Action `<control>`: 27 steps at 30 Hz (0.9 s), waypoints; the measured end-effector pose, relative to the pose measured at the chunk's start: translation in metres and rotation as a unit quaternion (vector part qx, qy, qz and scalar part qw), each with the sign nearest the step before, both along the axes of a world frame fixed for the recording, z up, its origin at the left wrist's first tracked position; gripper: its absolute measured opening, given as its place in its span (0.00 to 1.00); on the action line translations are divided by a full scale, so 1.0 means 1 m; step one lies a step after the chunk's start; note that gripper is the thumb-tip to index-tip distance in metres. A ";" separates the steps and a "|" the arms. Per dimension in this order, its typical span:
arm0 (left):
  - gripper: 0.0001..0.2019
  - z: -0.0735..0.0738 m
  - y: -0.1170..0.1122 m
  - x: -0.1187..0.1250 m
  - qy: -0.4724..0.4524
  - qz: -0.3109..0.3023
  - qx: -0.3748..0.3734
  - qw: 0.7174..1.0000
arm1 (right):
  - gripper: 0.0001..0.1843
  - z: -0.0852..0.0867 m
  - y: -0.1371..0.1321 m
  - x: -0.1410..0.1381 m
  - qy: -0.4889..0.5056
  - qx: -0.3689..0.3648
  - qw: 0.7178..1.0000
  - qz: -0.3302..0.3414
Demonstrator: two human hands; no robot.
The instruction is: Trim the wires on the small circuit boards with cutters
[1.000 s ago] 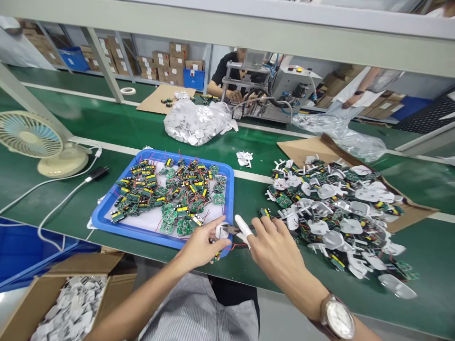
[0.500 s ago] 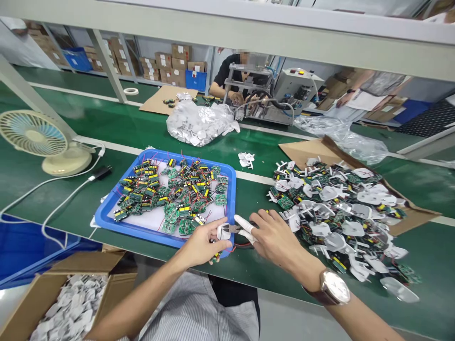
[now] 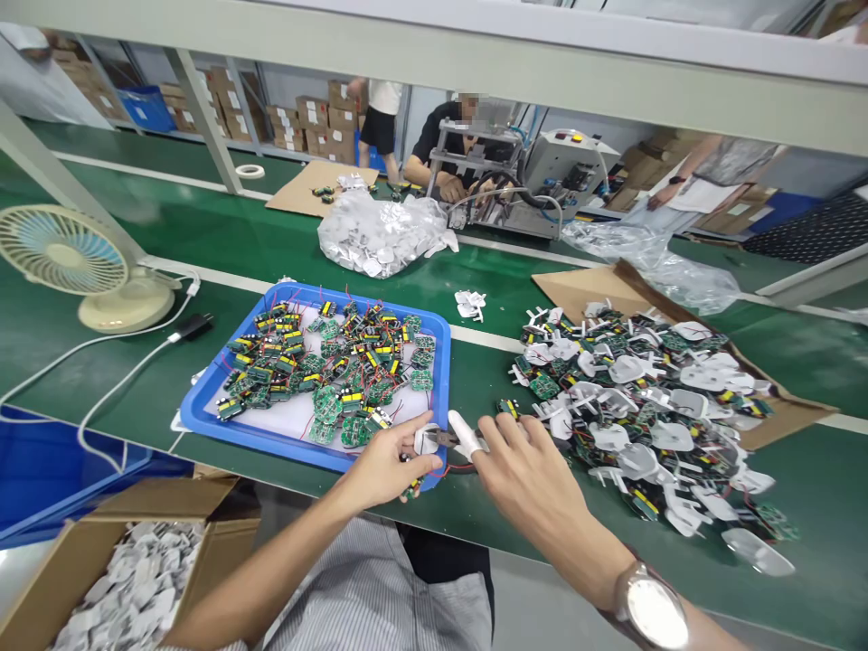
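My left hand (image 3: 388, 466) pinches a small white plastic plug housing (image 3: 425, 440) over the near right corner of a blue tray (image 3: 444, 362). Below its fingers a green circuit board (image 3: 410, 488) hangs, partly hidden. My right hand (image 3: 529, 466), with a white cover on a finger, is closed round a pair of pliers (image 3: 446, 438). The jaws reach to the housing; whether they grip a wire there is too small to tell. Red wires show beneath the pliers. Green boards with yellow parts (image 3: 329, 405) lie in the tray.
At the right, white housings with boards (image 3: 637, 407) are heaped on cardboard (image 3: 800, 411). A fan (image 3: 74, 267) and a black plug (image 3: 193, 327) stand left. Behind are a bag of white parts (image 3: 383, 235) and a person at a machine (image 3: 502, 172). A carton (image 3: 223, 551) sits below.
My right hand has rolled over, its back now turned up, and its wrist has shifted right and down. The left hand stays nearly still. Another person has appeared in the background.
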State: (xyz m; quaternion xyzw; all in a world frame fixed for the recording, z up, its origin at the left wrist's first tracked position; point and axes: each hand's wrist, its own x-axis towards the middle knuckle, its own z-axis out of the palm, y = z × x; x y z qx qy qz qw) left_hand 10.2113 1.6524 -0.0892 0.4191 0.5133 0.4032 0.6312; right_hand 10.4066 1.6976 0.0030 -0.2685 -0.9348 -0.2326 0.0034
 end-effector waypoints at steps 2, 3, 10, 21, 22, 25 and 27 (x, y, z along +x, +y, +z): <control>0.40 0.000 -0.001 0.000 -0.006 0.002 0.002 1.000 | 0.10 -0.005 0.002 0.002 0.013 -0.014 1.000 -0.012; 0.40 0.000 -0.001 0.000 -0.010 0.003 0.001 1.000 | 0.11 -0.007 0.003 0.003 0.020 -0.018 1.000 -0.016; 0.44 0.001 0.000 -0.002 -0.070 0.011 -0.006 0.997 | 0.08 -0.020 0.015 0.010 0.028 -0.021 0.999 0.016; 0.46 0.009 0.001 -0.002 -0.095 0.011 -0.025 0.995 | 0.07 -0.024 0.014 0.013 0.044 -0.021 0.999 0.006; 0.46 0.010 0.002 -0.002 -0.097 0.015 -0.025 0.995 | 0.08 -0.020 0.012 0.012 0.036 -0.013 0.999 0.009; 0.46 0.010 0.002 -0.001 -0.098 0.020 -0.032 0.994 | 0.08 -0.015 0.011 0.009 0.029 -0.019 0.999 0.000; 0.47 0.008 0.002 -0.001 -0.099 0.020 -0.034 0.994 | 0.07 -0.017 0.013 0.010 0.027 -0.048 0.998 -0.020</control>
